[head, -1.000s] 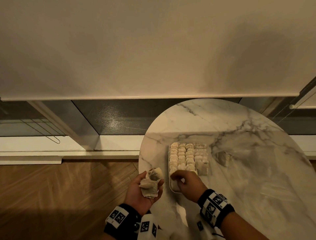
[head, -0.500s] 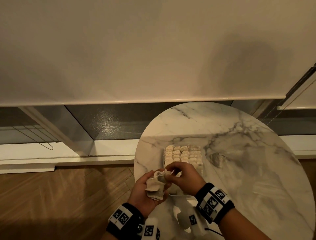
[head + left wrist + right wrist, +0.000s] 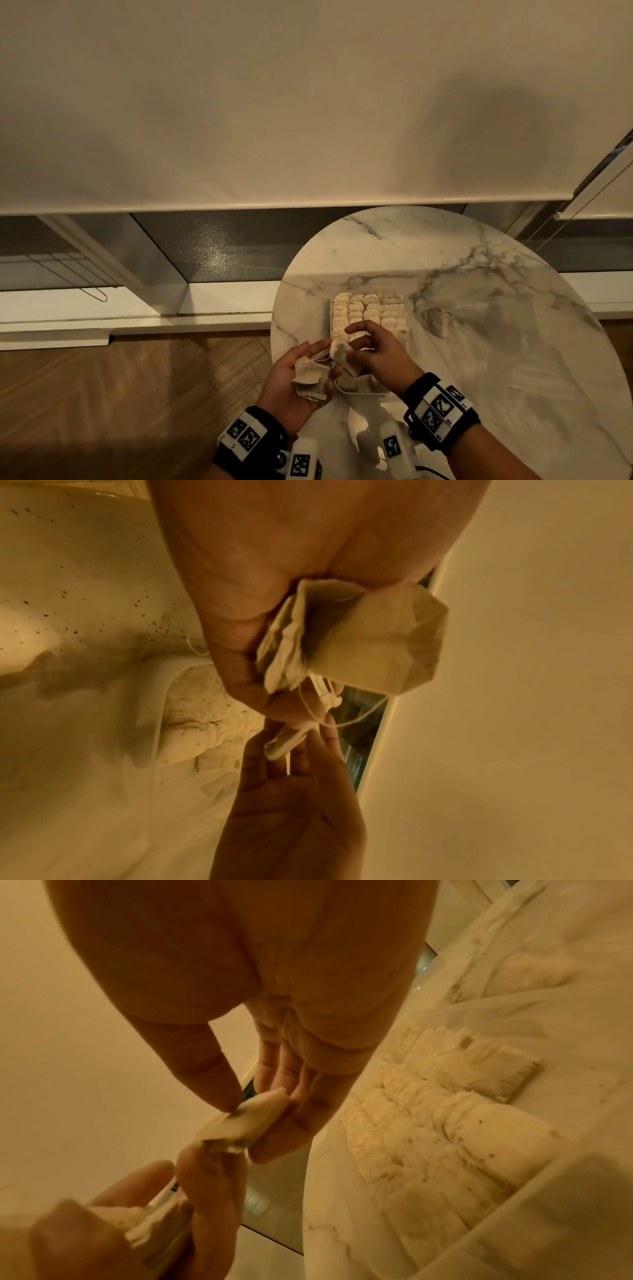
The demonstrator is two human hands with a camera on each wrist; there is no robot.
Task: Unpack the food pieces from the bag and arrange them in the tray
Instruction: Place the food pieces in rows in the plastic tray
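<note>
Hiding the tray's (image 3: 359, 393) near end, right hand (image 3: 380, 356) pinches a pouch (image 3: 340, 351).

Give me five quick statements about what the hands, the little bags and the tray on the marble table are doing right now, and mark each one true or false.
1. The left hand holds a small bunch of bags. True.
2. The right hand is empty. False: it pinches one bag between thumb and fingers.
3. The tray sits on the round marble table. True.
4. The tray holds nothing yet. False: rows of pieces already fill its far part.
5. The tray stands on the wooden floor. False: it is on the table.
</note>
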